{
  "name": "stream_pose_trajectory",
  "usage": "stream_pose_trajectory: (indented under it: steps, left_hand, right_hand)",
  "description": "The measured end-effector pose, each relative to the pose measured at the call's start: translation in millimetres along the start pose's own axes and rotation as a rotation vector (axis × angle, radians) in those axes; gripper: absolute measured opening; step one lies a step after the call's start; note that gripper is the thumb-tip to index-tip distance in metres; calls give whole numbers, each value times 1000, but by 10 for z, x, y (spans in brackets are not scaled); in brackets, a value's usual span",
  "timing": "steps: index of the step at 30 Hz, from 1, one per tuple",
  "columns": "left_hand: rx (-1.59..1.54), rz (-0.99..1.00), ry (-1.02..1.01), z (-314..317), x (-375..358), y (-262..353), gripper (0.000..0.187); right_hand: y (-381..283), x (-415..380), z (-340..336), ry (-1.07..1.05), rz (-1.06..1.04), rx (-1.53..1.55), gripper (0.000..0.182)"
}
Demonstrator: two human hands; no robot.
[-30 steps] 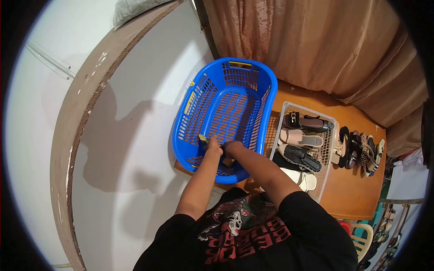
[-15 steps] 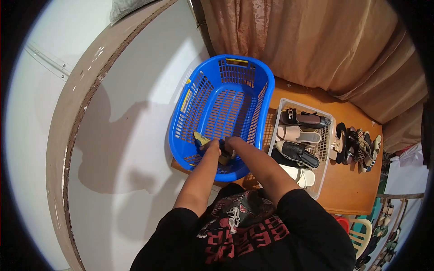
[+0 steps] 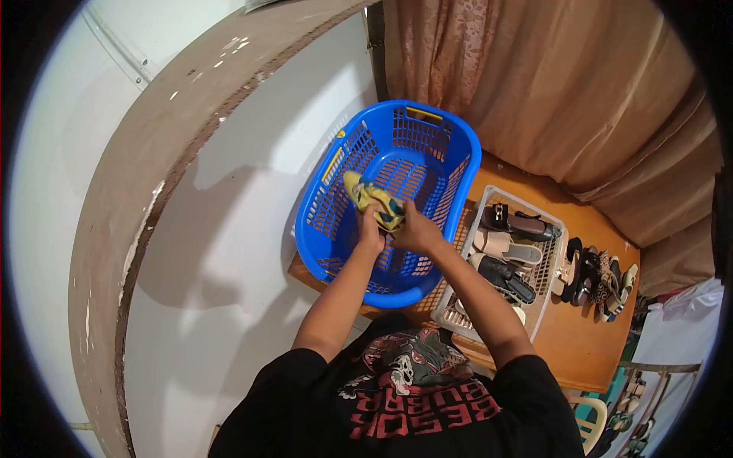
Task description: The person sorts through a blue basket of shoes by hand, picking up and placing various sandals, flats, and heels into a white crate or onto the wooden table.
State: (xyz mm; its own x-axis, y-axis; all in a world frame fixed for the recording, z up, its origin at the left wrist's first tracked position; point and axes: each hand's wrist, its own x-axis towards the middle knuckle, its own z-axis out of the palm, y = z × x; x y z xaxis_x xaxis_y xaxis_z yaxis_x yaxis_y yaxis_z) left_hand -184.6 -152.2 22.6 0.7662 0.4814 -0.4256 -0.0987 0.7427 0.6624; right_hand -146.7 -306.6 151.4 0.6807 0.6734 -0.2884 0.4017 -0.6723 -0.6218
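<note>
yellow cloth [image 3: 372,198] with dark patches sits bunched above the blue basket [image 3: 341,233], gripped from both sides: left hand [image 3: 369,230] fingers closed on its near edge, right hand [image 3: 417,231] fingers closed just beside them. right of the fingers, a white tray [image 3: 551,263] of shoes [image 3: 516,224] rests on the counter [image 3: 592,336].

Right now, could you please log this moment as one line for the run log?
left hand: grips cloth | right hand: grips cloth | cloth: yellow, held above blue basket | white tray of shoes: beside basket
</note>
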Motion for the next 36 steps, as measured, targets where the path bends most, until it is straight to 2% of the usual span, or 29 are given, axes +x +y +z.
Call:
stream_pose_trajectory:
  steps: [1,2,3,4,6,9,11,12,13,15,16,17,19,20,21,23,24,25,27,28,29,32,33,35,36]
  left_hand:
    - [-8,5,-4,126,-67,120,49]
    - [-90,7,-170,225,-125,229,49]
    - [-171,8,-337,345,-199,347,50]
    - [-137,9,-376,506,-341,490,49]
    - [-120,10,-428,850,-578,779,49]
    - [-39,78,-475,1096,-581,881,55]
    - [4,188,-569,1235,-586,929,54]
    - [-74,129,-730,1353,-672,1000,46]
    - [-72,126,-742,1418,-720,1015,46]
    - [101,265,-693,1505,-788,1010,41]
    - [232,331,-594,1507,-736,988,50]
    - [232,328,-607,1476,-647,962,50]
    - [564,459,-519,1449,-574,955,55]
    - [531,388,-498,1417,-563,906,54]
    - [528,379,-498,1421,-610,913,54]
    - [372,137,-521,1431,-696,949,52]
    - [327,86,-494,1518,-845,973,51]
    - [323,79,-493,1491,-800,924,51]
    - [268,10,-527,1492,-746,833,50]
    - [248,-52,-486,1529,-844,863,48]
    - [245,-62,-490,1521,-810,834,48]
    - [75,-103,-583,1508,-771,810,50]
    - [77,-115,-586,1528,-786,785,50]
    - [230,64,-557,1579,-821,692,53]
    - [215,87,-543,1601,-832,616,55]
  right_hand:
    - [-48,-130,-84,124,-51,63,91]
    - [-62,-221,-126,127,-53,54,91]
    - [-63,-300,-161,248,-133,162,89]
    - [-63,-385,-195,366,-213,269,88]
    - [-150,-545,-257,414,-195,314,87]
    - [-285,-677,-224,547,-189,349,84]
    - [-261,-663,-138,548,-233,713,81]
    - [-311,-721,-172,570,-229,720,82]
    - [-315,-758,-193,582,-230,718,82]
    - [-325,-823,-269,600,-266,632,87]
    - [-359,-890,-341,577,-266,632,88]
    - [-355,-927,-398,590,-264,629,88]
    - [-301,-994,-473,466,-272,573,83]
    - [-252,-1012,-464,476,-320,571,75]
    - [-210,-1039,-487,475,-311,568,75]
    - [-151,-1042,-587,465,-251,725,68]
    - [-159,-1030,-631,487,-251,817,60]
    - [-128,-998,-658,486,-243,814,60]
    - [-14,-938,-692,508,-280,614,55]
    - [23,-907,-702,528,-305,649,52]
    - [62,-901,-709,438,-225,881,52]
    - [59,-1065,-867,384,-122,1087,56]
    - [77,-1088,-854,392,-112,1089,56]
    - [122,-1145,-821,344,-188,1026,58]
    - [98,-1234,-850,248,-143,959,59]
